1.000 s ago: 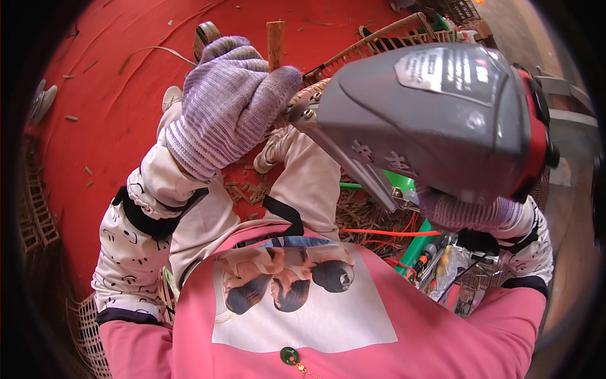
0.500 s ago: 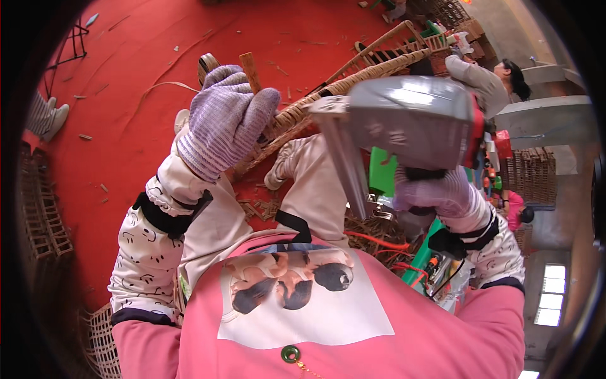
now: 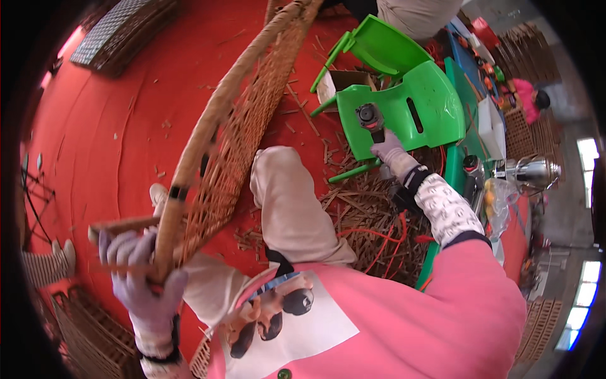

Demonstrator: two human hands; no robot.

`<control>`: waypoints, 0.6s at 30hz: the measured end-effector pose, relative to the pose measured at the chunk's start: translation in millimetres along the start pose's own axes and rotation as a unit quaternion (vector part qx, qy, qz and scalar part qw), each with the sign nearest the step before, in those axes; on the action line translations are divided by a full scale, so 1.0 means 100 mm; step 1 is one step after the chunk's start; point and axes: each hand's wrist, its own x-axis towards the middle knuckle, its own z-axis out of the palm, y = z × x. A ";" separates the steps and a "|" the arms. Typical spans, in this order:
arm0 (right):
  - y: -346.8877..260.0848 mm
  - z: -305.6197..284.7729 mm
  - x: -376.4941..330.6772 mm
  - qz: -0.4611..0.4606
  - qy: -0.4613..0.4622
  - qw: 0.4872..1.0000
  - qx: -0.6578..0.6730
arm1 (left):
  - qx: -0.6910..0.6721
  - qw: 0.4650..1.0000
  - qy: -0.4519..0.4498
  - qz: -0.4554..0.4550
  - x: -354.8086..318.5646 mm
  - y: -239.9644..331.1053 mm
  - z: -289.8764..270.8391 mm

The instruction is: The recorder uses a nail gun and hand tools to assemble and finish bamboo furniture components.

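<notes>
My left hand (image 3: 140, 273), in a pale purple knit glove, grips the curved rim of a large woven rattan frame (image 3: 235, 129) at the lower left. The frame rises from that hand up and across my bent knee (image 3: 285, 202) toward the top middle. My right hand (image 3: 392, 153), also gloved, is stretched out to the right and holds a grey power tool (image 3: 371, 120) by its handle, over the seat of a green plastic chair (image 3: 410, 107). The tool's round end faces the camera.
Red floor covering with rattan offcuts and an orange cord (image 3: 372, 237) lies beside my leg. A second green chair (image 3: 379, 44) stands behind the first, with a seated person (image 3: 416, 14) beyond it. Woven panels (image 3: 120, 31) lie upper left; another person (image 3: 527, 101) works far right.
The view has swung down. My right hand carried the grey tool from close before the camera out to the green chair. My left hand dropped to the lower left, still on the rattan frame.
</notes>
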 end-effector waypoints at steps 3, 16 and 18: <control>-0.03 0.24 0.42 0.129 -0.049 0.983 -0.124 | 0.085 0.995 -0.033 -0.036 -0.10 0.02 -0.06; -0.66 -0.33 -0.52 -0.052 0.136 0.987 0.071 | 0.151 0.979 0.002 0.139 0.24 0.31 -0.02; -0.46 -0.54 -1.07 -0.052 0.169 0.982 0.070 | 0.139 0.981 0.010 0.133 0.18 0.30 -0.01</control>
